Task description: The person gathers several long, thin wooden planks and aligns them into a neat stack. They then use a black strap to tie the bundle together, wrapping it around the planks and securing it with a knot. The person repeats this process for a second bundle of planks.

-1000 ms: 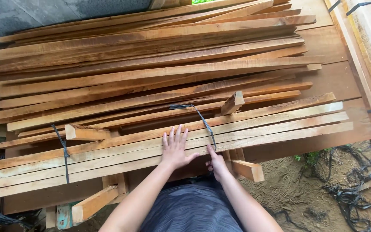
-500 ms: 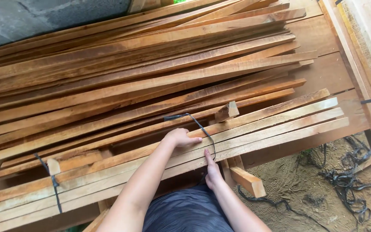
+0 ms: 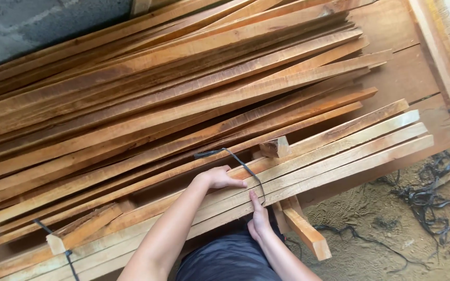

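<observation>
A big stack of long wooden slats [image 3: 183, 99] lies across a bench. At its near edge is a paler bundle of slats [image 3: 339, 151] bound by a black plastic strap [image 3: 240, 164]. My left hand [image 3: 217, 178] rests on top of the bundle right beside the strap, fingers curled and pointing at it. My right hand [image 3: 259, 216] grips the bundle's near edge from below, its forefinger stretched up along the strap. Whether either hand pinches the strap itself is unclear. A short wood block [image 3: 274, 147] sits on the bundle just past the strap.
A second black strap [image 3: 53, 237] binds the bundle at the lower left, near a loose short block [image 3: 82, 229]. A sloping wooden leg [image 3: 305, 234] juts out beneath. Tangled black straps [image 3: 425, 200] lie on the sandy ground at right. A grey wall [image 3: 27, 26] stands behind.
My left hand, which lay flat with fingers spread on the bundle, has curled and slid up to the strap. My right hand stayed on the near edge. The view has moved closer and shifted right.
</observation>
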